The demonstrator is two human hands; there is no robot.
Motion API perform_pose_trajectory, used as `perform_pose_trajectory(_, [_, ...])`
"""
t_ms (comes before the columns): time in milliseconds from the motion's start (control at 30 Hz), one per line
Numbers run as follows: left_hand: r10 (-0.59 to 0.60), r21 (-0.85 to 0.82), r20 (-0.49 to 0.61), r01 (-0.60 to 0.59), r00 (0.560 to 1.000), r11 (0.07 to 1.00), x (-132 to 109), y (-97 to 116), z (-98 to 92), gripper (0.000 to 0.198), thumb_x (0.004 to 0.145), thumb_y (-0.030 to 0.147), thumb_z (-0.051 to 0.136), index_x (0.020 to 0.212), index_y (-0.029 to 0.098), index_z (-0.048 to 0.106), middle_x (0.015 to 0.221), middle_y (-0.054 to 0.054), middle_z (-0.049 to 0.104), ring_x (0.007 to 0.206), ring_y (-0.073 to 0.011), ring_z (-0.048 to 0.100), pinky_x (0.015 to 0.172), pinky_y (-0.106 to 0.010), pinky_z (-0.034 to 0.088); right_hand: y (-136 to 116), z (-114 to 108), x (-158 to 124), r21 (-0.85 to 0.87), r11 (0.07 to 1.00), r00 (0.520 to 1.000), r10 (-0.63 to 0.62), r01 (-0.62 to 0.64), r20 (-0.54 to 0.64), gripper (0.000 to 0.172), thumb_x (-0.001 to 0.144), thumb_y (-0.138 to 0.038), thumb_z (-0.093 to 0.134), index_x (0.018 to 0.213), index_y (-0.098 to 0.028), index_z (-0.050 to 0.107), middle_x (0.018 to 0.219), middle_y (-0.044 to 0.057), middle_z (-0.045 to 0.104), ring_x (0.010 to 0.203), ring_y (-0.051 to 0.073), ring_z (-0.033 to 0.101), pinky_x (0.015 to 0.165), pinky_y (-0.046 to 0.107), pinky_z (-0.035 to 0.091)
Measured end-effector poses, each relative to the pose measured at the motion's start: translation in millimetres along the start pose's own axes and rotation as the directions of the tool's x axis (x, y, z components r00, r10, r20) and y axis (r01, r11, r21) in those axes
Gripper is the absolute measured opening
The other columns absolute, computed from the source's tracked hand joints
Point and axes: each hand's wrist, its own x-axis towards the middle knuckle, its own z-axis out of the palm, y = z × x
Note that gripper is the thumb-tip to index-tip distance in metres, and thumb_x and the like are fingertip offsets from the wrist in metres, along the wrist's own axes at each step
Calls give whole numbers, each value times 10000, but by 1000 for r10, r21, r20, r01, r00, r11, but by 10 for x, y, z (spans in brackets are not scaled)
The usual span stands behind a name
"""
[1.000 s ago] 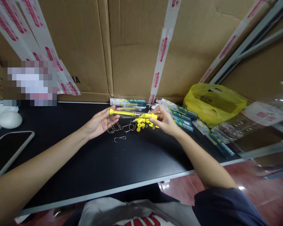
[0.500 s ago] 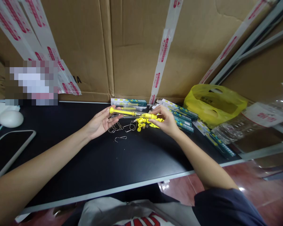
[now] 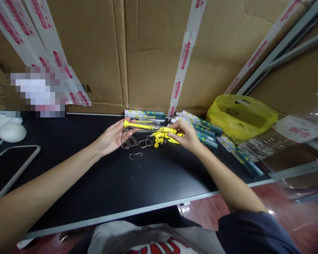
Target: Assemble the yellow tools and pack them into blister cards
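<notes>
I hold a long yellow tube-like tool [image 3: 148,127] level above the black table [image 3: 116,183], one hand at each end. My left hand [image 3: 113,138] grips its left end, where a round yellow cap sits, fingers curled loosely under it. My right hand [image 3: 185,137] pinches the right end between thumb and fingers. Beneath the tool lie several small yellow plastic pieces [image 3: 160,138] and several bent wire hooks [image 3: 135,144].
Flat packaged items [image 3: 201,128] lie against the cardboard wall [image 3: 153,53] behind my hands. A yellow plastic bag [image 3: 238,116] and clear plastic packaging [image 3: 281,137] stand at the right. At the left are a tablet [image 3: 7,169] and a white rounded object [image 3: 12,132].
Both hands and the yellow tool have shifted very slightly; the right fingers adjusted their pinch on the end. Nothing else has moved.
</notes>
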Motion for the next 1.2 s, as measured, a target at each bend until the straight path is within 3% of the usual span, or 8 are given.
perform_pose_trajectory(200, [-3,21,2,3,1000,1000,9,-12,-18,204,893,157,566,1066,219,655,1237,-45,656,1013,-177,690,736,-149,591,13,2,-26,-34,999,1000,3,-2,24,265,814,-413,672,926,-193,575,779,24,605,602,121,526,537,268,461])
perform_pose_trajectory(467, [-46,50,48,44,998,998,12,27,-46,176,826,144,570,957,189,678,1175,-61,680,985,-204,697,691,-177,590,-35,6,-23,207,969,987,109,-132,117,264,824,-370,673,955,-206,512,810,0,572,571,95,559,531,256,517])
perform_pose_trajectory(600, [-69,177,112,49,991,983,-17,52,-18,140,710,120,559,796,143,668,1113,-111,695,760,-162,706,509,-169,529,-21,9,12,300,944,988,112,-138,104,249,827,-346,670,967,-203,521,883,10,554,637,91,563,551,241,551])
perform_pose_trajectory(733, [-69,304,164,16,984,952,-21,51,-3,206,627,86,523,771,124,665,1006,-126,715,561,-106,620,389,-164,414,24,29,23,366,914,981,129,-173,142,271,817,-349,680,986,-201,528,918,15,548,703,99,574,555,223,565])
perform_pose_trajectory(867, [-139,372,179,63,974,926,-28,66,23,270,630,140,519,855,128,668,882,-96,708,447,-79,553,314,-151,310,72,45,33,388,900,979,156,-197,135,307,801,-369,694,1011,-195,552,946,22,549,717,98,571,571,219,574])
perform_pose_trajectory(1000, [-286,496,246,133,926,858,-84,71,84,295,779,227,536,1053,139,603,1006,-134,709,373,-45,493,291,-148,277,74,68,45,431,881,979,152,-197,136,313,799,-369,697,1030,-193,581,949,24,573,702,92,579,582,217,575])
perform_pose_trajectory(1100, [-373,565,303,150,877,812,-151,18,143,374,875,311,509,1211,144,511,837,-92,711,326,-52,470,296,-159,304,28,135,23,436,873,972,155,-218,175,309,808,-352,690,1052,-189,595,910,23,606,678,96,586,586,227,566])
perform_pose_trajectory(1200, [-440,612,288,190,851,768,-211,-74,205,432,902,394,516,1268,176,446,663,-14,655,362,-91,542,326,-157,362,-46,254,-25,410,881,962,155,-237,224,300,821,-336,675,1073,-190,603,917,28,629,666,97,587,611,242,549])
